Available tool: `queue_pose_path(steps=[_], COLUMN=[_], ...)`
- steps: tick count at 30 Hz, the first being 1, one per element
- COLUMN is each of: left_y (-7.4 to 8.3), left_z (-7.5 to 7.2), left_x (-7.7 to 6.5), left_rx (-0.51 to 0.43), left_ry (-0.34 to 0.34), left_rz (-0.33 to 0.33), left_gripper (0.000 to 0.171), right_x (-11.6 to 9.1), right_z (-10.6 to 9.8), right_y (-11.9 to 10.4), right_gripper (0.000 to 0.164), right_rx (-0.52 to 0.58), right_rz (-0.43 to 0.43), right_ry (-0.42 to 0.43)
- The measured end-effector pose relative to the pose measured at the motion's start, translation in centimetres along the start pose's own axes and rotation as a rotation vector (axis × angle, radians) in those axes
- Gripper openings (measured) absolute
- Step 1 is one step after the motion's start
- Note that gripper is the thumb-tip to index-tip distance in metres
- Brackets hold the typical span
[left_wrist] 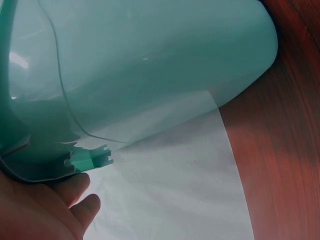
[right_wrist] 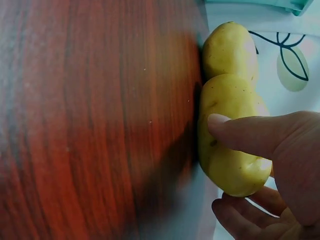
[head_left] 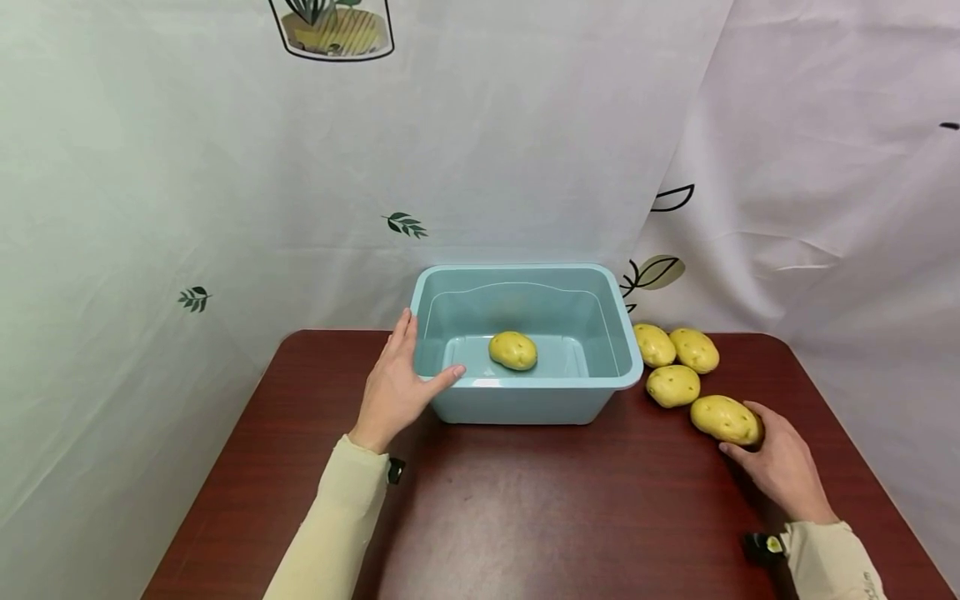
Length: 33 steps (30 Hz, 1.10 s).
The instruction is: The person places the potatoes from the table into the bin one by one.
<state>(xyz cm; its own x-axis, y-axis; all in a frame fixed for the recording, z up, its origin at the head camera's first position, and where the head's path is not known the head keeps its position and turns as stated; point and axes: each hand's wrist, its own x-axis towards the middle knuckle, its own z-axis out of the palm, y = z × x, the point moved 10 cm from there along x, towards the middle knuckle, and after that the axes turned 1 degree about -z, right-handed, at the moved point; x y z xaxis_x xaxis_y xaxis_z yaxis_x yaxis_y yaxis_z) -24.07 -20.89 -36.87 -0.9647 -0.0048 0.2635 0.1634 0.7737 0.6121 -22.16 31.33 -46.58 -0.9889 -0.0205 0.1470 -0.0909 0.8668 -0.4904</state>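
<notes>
A light blue plastic tub (head_left: 517,404) stands near the back of the table, with one yellow potato (head_left: 513,351) lying inside on its floor. At the tub's front left corner, my left hand (head_left: 392,396) holds the rim, thumb across the front edge and fingers along the left outside. The left wrist view shows fingertips (left_wrist: 75,186) just below the rim. To the right of the tub, my right hand (head_left: 783,462) grips the right end of another potato (head_left: 723,419). In the right wrist view its thumb (right_wrist: 240,131) lies across that potato, with fingers at the far end.
Three more potatoes lie bunched between the tub and the right hand: one beside the tub (head_left: 655,346), one at the back (head_left: 694,350) and one in front (head_left: 672,386). A white patterned cloth (head_left: 525,150) hangs behind the dark red-brown table (head_left: 525,517).
</notes>
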Motion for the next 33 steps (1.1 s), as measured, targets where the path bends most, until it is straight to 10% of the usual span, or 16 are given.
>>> queue_pose_path(steps=[33], left_y=[0.0], left_z=[-0.1], left_x=[-0.1], left_rx=[-0.008], left_ry=[0.005], left_rz=[-0.002], left_gripper=[0.111], right_x=[-0.6], right_z=[-1.1], right_y=[-0.2], right_gripper=[0.075], right_rx=[-0.011], right_rz=[0.005], right_ry=[0.138])
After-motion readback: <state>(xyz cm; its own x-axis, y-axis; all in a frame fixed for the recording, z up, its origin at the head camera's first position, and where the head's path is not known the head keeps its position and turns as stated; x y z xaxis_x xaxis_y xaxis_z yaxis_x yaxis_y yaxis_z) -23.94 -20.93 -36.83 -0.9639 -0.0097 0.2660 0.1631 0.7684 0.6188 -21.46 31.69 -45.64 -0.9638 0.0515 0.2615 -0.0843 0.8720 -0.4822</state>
